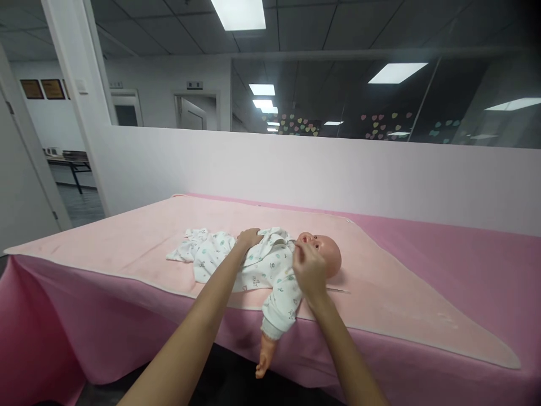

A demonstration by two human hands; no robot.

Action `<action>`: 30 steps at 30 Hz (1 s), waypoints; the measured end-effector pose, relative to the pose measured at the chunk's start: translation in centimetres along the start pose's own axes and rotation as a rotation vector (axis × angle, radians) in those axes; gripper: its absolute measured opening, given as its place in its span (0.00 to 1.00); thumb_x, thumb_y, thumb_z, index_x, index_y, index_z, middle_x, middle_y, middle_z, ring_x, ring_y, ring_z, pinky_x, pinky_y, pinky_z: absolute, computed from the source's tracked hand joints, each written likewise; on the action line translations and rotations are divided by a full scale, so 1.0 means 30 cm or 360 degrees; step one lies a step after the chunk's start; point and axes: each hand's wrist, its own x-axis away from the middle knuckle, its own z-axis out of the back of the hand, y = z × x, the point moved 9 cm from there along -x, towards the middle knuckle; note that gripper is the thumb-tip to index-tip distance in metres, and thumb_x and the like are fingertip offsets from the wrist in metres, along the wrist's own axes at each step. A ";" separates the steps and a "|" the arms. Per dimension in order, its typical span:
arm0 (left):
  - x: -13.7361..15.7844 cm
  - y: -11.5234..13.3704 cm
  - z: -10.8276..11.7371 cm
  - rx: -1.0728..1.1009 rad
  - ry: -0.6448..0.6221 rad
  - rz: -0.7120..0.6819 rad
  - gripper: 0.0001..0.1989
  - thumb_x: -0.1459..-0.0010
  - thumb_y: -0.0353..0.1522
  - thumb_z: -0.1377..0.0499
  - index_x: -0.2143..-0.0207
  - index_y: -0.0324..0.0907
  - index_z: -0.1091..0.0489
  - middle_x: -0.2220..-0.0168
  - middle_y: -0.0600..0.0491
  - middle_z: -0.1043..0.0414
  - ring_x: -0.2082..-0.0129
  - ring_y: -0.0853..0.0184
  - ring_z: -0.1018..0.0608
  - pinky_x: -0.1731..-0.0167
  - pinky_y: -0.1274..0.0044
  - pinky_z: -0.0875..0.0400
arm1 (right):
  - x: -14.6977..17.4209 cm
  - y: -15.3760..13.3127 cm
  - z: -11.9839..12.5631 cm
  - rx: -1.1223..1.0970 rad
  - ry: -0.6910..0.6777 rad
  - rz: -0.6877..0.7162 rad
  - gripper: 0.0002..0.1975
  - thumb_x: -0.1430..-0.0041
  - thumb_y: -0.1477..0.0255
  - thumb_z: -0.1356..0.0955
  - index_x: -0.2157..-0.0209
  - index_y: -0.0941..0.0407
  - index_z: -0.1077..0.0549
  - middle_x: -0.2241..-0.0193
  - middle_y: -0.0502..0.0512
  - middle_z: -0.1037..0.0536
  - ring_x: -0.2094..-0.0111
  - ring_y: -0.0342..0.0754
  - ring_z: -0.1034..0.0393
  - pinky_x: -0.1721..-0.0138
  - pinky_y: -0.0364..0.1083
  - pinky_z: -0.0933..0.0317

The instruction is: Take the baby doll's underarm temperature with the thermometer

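Observation:
A baby doll (329,254) lies on its back, its bald head toward the right. It wears a white, long-sleeved outfit (270,265) with small green and grey prints. The doll's near arm (266,349) hangs over the front edge of the table. My left hand (250,238) rests on the front of the outfit, fingers lying on the cloth, their tips partly hidden. At the neck, close to the doll's chin, my right hand (310,269) pinches the edge of the collar (291,243).
A pale pink blanket (139,237) lies over a darker pink table cover (486,265). Beside the doll's head is a thin stick-like object (338,290), too small to identify. Behind the table stands a white half wall (296,175) with glass above it.

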 end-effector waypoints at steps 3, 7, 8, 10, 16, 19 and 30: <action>0.000 -0.001 0.007 0.0003 0.0031 -0.0002 0.21 0.48 0.41 0.51 0.53 0.46 0.35 0.52 0.48 0.31 0.54 0.59 0.29 0.58 0.72 0.36 | -0.037 -0.060 -0.186 0.0065 -0.0330 0.0195 0.10 0.44 0.77 0.42 0.71 0.58 0.31 0.71 0.56 0.27 0.68 0.47 0.35 0.65 0.44 0.44; -0.003 0.000 0.015 0.0041 0.0070 -0.0004 0.21 0.49 0.41 0.50 0.54 0.45 0.33 0.54 0.47 0.30 0.55 0.58 0.28 0.57 0.71 0.37 | -0.026 -0.030 -0.305 0.0093 -0.0506 0.0188 0.09 0.45 0.77 0.42 0.74 0.58 0.32 0.72 0.56 0.28 0.68 0.47 0.36 0.64 0.45 0.45; -0.003 0.003 0.016 0.0063 0.0075 -0.0013 0.21 0.50 0.41 0.50 0.54 0.46 0.33 0.54 0.48 0.29 0.55 0.58 0.28 0.57 0.72 0.36 | -0.018 -0.018 -0.309 0.0066 -0.0509 0.0157 0.10 0.45 0.77 0.42 0.74 0.58 0.32 0.73 0.56 0.28 0.69 0.47 0.36 0.64 0.45 0.46; 0.000 0.007 0.019 0.0121 0.0088 -0.0039 0.21 0.51 0.40 0.49 0.54 0.46 0.32 0.54 0.48 0.29 0.55 0.58 0.28 0.57 0.72 0.36 | 0.000 -0.007 -0.294 -0.0026 -0.0472 0.0133 0.10 0.47 0.79 0.43 0.72 0.58 0.31 0.73 0.55 0.28 0.68 0.47 0.37 0.63 0.45 0.46; 0.002 0.027 0.068 0.0384 0.0199 -0.0149 0.20 0.52 0.39 0.46 0.56 0.44 0.30 0.55 0.50 0.28 0.55 0.58 0.28 0.55 0.72 0.36 | 0.032 -0.019 -0.196 -0.0215 -0.0155 0.0180 0.16 0.56 0.85 0.44 0.72 0.58 0.30 0.73 0.56 0.29 0.68 0.48 0.39 0.64 0.45 0.45; -0.005 0.084 0.116 0.0561 0.0304 -0.0214 0.19 0.49 0.37 0.49 0.55 0.42 0.31 0.55 0.50 0.29 0.56 0.63 0.28 0.56 0.76 0.35 | 0.034 -0.015 -0.173 -0.0188 -0.0037 0.0169 0.14 0.56 0.84 0.44 0.75 0.58 0.32 0.76 0.55 0.32 0.70 0.48 0.40 0.67 0.45 0.45; 0.137 0.391 0.045 0.0670 0.0113 -0.0863 0.13 0.53 0.32 0.47 0.66 0.41 0.26 0.63 0.51 0.26 0.61 0.63 0.27 0.58 0.75 0.35 | 0.039 0.027 -0.153 -0.0313 0.0231 0.0049 0.14 0.47 0.81 0.44 0.65 0.57 0.31 0.68 0.57 0.28 0.63 0.48 0.35 0.59 0.48 0.39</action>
